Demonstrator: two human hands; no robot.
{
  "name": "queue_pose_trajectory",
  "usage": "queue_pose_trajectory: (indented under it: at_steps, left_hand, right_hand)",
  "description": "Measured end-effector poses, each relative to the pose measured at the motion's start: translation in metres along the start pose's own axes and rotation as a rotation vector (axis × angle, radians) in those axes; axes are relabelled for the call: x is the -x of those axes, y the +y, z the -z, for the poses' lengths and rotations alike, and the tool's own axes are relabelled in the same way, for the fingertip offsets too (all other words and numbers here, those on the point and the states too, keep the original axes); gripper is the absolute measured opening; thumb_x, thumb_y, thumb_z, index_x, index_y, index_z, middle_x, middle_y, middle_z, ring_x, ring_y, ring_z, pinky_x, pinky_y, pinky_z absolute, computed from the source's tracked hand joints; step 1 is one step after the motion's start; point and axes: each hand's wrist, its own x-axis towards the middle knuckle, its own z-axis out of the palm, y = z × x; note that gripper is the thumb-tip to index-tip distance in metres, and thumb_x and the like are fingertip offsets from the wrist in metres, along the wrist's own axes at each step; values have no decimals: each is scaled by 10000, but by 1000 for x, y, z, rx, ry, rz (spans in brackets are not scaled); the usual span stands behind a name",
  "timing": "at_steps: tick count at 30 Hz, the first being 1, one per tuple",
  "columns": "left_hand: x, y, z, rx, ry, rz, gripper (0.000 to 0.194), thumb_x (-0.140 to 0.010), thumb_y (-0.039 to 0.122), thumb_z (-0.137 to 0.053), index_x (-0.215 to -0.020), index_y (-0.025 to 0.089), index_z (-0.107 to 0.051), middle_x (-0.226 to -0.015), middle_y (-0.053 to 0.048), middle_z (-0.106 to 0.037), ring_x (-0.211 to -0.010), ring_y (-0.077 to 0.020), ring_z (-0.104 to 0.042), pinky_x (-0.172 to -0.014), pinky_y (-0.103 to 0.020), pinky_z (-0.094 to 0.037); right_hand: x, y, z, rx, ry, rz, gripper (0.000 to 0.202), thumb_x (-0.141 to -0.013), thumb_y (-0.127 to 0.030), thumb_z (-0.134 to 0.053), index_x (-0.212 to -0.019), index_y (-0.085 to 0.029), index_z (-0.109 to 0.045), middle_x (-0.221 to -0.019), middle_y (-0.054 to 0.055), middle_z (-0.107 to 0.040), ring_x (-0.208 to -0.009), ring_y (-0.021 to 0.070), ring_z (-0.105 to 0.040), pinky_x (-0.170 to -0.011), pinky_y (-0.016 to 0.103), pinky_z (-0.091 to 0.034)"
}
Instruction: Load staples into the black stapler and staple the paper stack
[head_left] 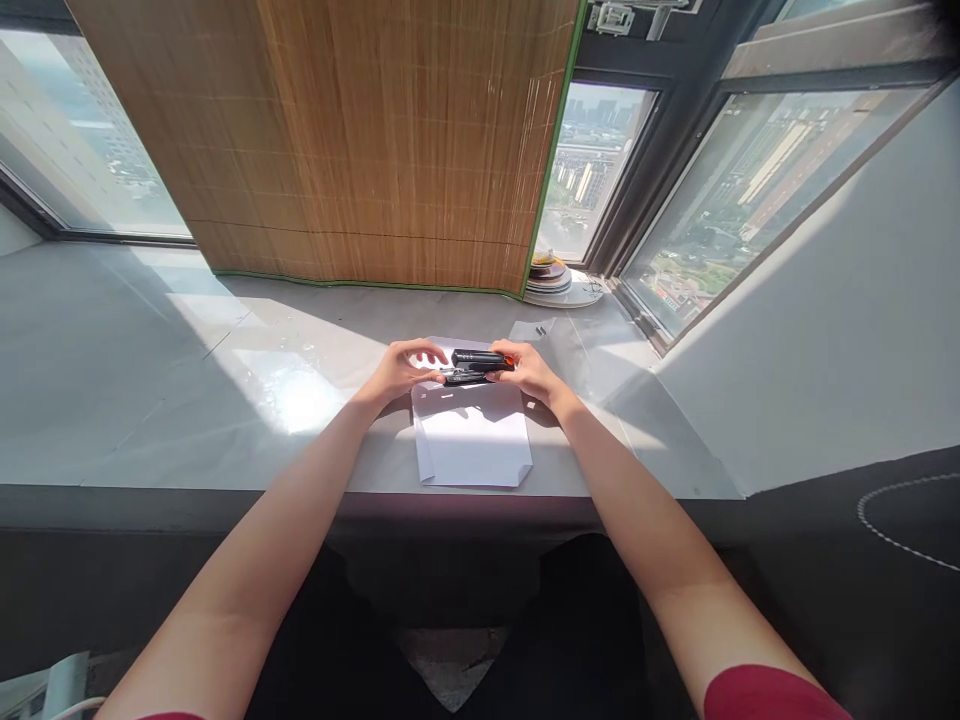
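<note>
A black stapler (480, 361) with a bit of orange at its right end is spread apart at the jaws above the paper. My right hand (529, 370) grips its right end between thumb and fingers. At the jaw end, my left hand (405, 370) is curved, its thumb and fingers apart. The left thumb tip is at the stapler's lower arm; whether it presses there I cannot tell. Below both hands lies a stack of white paper (472, 440) on the sill, its lower right corner curled. Two small dark pieces (541, 331) lie beyond my right hand.
The pale, glossy windowsill (180, 400) ends at a front edge near my knees. A bamboo blind (360, 150) hangs down to the sill behind my hands. Stacked plates (551, 279) stand by the right window frame. A bead chain (862, 515) hangs at the right.
</note>
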Motion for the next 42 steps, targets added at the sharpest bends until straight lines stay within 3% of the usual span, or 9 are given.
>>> queue_pose_trajectory:
  at_steps: [9,14,21,24,27,30,32,38,42]
  left_hand:
    - [-5,-4,-6,-33,-51,-41,465,-653,510,-969,-947,249,-720,-982,-39,-704,-905,-223,-584,-831,-347,-453]
    - [-5,-3,-7,-53,-182,-106,512,-636,568,-970,-935,232,-724,-939,-37,-662,-898,-223,-562,-755,-315,-436]
    - [-7,-7,-7,-157,-64,-144,410,-743,521,-922,-948,242,-703,-917,-17,-654,-920,-213,-588,-801,-331,-471]
    - [-9,-10,-5,-200,75,-87,258,-929,490,-749,-974,240,-706,-973,-36,-712,-966,-219,-622,-878,-363,-498]
    - [-10,-18,-6,-344,157,-15,211,-1030,403,-597,-1066,245,-731,-1202,-71,-745,-1150,-251,-629,-1044,-437,-479]
    - [-12,-30,-11,-512,38,61,272,-1017,281,-570,-1234,272,-734,-1433,-87,-671,-1377,-304,-546,-1175,-531,-397]
    - [-13,-37,-13,-568,-38,90,337,-1011,200,-511,-1234,286,-748,-1419,-86,-670,-1383,-308,-551,-1187,-558,-385]
    - [-15,-46,-7,-393,68,95,258,-941,193,-562,-1033,236,-798,-1258,-88,-681,-1110,-236,-676,-1036,-413,-538]
    - [-14,-42,-3,-302,143,96,284,-930,160,-527,-934,236,-801,-1133,-74,-706,-1032,-226,-680,-970,-386,-560]
  right_hand:
    - [1,-4,-12,21,-72,65,243,-788,-410,-779,-914,-216,-706,-894,17,-609,-849,213,-530,-814,356,-410]
    - [2,0,-15,63,-144,100,213,-798,-342,-769,-967,-217,-730,-941,27,-642,-889,219,-569,-832,361,-463]
    - [2,-6,-18,61,-55,139,291,-806,-277,-785,-1092,-233,-759,-1026,41,-708,-980,239,-653,-920,408,-534]
    - [3,0,-12,11,84,95,332,-804,-275,-768,-1133,-233,-759,-1064,45,-723,-989,235,-682,-966,429,-560]
    - [2,9,-1,9,342,17,361,-827,-312,-750,-1178,-233,-733,-1116,55,-736,-1011,243,-697,-1003,449,-574]
    - [0,21,11,128,575,-60,336,-861,-320,-708,-1188,-242,-711,-1156,79,-741,-1067,276,-685,-1064,516,-544]
    - [1,29,19,251,671,-127,332,-861,-313,-695,-1184,-238,-708,-1162,105,-740,-1119,310,-665,-1107,566,-498]
    - [9,46,32,463,711,-294,352,-854,-255,-640,-1194,-243,-728,-1135,121,-733,-1093,329,-644,-1061,569,-488]
    - [11,49,36,547,575,-265,417,-848,-160,-573,-1229,-253,-716,-1212,116,-733,-1183,361,-610,-1104,667,-422]
